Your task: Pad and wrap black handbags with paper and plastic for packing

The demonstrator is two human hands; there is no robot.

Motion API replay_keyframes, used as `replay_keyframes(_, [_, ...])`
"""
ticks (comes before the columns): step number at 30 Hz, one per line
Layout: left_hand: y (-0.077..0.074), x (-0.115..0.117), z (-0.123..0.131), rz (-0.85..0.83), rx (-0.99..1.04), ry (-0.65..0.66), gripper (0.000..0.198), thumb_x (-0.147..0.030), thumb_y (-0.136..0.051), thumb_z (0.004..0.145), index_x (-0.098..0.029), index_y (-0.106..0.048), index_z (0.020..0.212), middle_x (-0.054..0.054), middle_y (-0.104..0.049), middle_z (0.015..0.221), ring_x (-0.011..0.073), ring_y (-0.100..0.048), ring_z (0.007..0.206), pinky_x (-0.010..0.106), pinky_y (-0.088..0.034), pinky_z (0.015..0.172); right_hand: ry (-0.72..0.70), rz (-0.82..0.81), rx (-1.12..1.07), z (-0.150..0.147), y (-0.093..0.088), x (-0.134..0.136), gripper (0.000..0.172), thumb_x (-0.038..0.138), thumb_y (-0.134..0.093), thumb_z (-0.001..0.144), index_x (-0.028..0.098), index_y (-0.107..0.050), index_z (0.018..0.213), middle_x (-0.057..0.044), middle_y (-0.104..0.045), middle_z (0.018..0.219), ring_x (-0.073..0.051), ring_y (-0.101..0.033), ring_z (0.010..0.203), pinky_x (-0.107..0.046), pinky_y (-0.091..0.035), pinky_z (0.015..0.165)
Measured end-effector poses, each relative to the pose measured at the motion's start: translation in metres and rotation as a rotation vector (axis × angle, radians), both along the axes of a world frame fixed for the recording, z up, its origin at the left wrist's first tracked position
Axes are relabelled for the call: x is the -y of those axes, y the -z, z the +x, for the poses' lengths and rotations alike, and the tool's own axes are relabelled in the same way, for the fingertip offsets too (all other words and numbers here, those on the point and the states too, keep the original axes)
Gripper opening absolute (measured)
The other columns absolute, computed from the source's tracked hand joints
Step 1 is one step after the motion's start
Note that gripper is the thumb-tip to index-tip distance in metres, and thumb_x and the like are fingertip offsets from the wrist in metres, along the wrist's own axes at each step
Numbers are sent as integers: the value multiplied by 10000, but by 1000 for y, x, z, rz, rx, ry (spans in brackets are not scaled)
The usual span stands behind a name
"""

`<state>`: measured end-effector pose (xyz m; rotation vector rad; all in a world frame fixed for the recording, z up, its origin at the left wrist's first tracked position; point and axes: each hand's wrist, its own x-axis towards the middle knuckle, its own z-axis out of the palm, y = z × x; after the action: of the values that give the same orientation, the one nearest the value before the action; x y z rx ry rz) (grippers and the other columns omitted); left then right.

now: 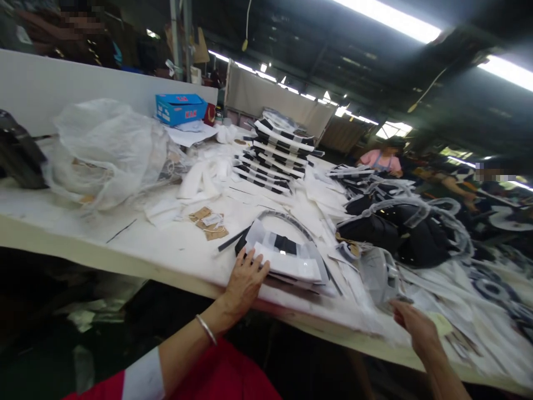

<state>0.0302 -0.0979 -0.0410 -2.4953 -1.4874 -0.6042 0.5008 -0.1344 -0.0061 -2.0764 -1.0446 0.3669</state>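
Note:
My left hand [245, 280] lies with fingers spread on the near edge of a black handbag [287, 253] wrapped in white paper and plastic, its curved handle arching behind it. My right hand [410, 322] is farther right at the table's front edge, fingers curled onto a clear plastic wrap [378, 275]; what exactly it pinches is unclear. A silver bangle sits on my left wrist.
A stack of wrapped black-and-white bags [277, 155] stands at the back middle. A pile of black bags in plastic [400, 225] lies right. A large crumpled plastic bag [108, 150] and a blue box [180, 108] sit left. Brown tags [208, 222] lie on the white table [62, 219]. People work beyond.

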Motion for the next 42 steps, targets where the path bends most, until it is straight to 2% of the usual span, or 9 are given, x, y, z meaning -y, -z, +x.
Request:
replay_keyframes(3, [-1,0,0,-21,-19,-2,364,-173,-468,932,-243,-580,1272,72,-602,1307,311,-499,1263,536,-310,1125,-258,-43,-20,-59,-48,-33,385,587,-673,611,217,-708,709,-32,-654,657,-209,-609,650,-336,-522,661])
replay_keyframes(5, [-2,0,-1,-35,-33,2,369,-183,-467,933,-245,-572,1282,77,-594,1319,316,-491,1270,538,-309,1120,-561,-151,39,-113,-77,-55,361,566,-668,690,208,-704,708,-20,-637,655,-193,-592,693,-306,-490,693])
replay_keyframes(7, [-3,0,-1,-50,-44,8,376,-191,-467,935,-251,-561,1295,79,-588,1327,317,-484,1276,539,-306,1118,-832,-250,4,-171,-94,-74,354,543,-635,748,196,-694,713,-12,-632,669,-169,-570,681,-282,-463,678])
replay_keyframes(11, [-4,0,-2,-79,-62,21,406,-210,-472,941,-278,-520,1339,83,-571,1350,314,-478,1286,556,-292,1117,-1208,-427,-48,-262,-91,-109,312,469,-632,760,162,-693,762,5,-616,670,-132,-522,646,-243,-403,611])
replay_keyframes(16, [-3,-1,-3,-82,-79,29,432,-215,-478,940,-287,-491,1366,90,-555,1371,315,-478,1296,558,-308,1105,-1469,-608,299,-313,-78,-148,186,344,-627,743,175,-705,739,52,-543,593,-98,-456,595,-222,-323,554])
replay_keyframes(23, [3,-2,-2,-88,-63,21,411,-246,-469,954,-288,-495,1362,104,-537,1402,330,-465,1321,569,-307,1106,-1523,-847,809,-354,-80,-170,238,353,-691,686,203,-756,859,5,-679,711,-144,-581,649,-232,-365,549])
replay_keyframes(29, [5,-2,-1,-111,-55,14,428,-275,-447,968,-298,-464,1394,112,-530,1418,333,-458,1332,565,-302,1110,-1488,-935,981,-376,-77,-175,355,422,-776,678,196,-769,952,-47,-752,885,-197,-674,783,-243,-436,614])
replay_keyframes(39, [4,-3,-1,-106,-38,18,444,-222,-471,928,-279,-495,1368,120,-552,1387,330,-488,1292,571,-314,1095,-1472,-578,1223,-380,-59,-181,497,645,-824,573,172,-745,704,-116,-730,719,-279,-694,822,-354,-476,762])
replay_keyframes(42, [1,-3,-1,-108,-44,23,434,-216,-460,936,-277,-501,1363,120,-557,1379,333,-492,1284,571,-313,1090,-1476,-530,1269,-371,-55,-190,532,663,-808,596,155,-748,742,-136,-739,771,-286,-687,849,-367,-453,804])
